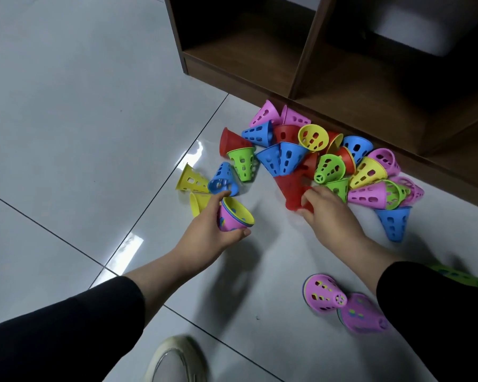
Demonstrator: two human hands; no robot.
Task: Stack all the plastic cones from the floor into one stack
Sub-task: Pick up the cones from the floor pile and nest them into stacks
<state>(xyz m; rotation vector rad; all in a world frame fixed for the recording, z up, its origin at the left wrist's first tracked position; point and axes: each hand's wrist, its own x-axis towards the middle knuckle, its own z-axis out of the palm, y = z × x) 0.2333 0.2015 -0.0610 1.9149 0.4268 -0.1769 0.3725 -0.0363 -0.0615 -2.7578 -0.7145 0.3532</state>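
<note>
writing: none readable on any cone
left hand [213, 230]: fingers wrapped round small nested stack [235, 216], pink outermost, yellow inside
right hand [329, 213]: fingers closing on blurred red cone [293, 188]
loose pile [329, 158]: roughly twenty-plus cones on floor [66, 106] by wooden shelf [301, 64]
pink stacks [323, 293]: two, near right sleeve
shoe [177, 359]: one

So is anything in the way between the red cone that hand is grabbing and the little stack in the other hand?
Nothing visible. The right hand grips the red cone, and only bare floor lies between it and the stack held in the left hand.
</note>
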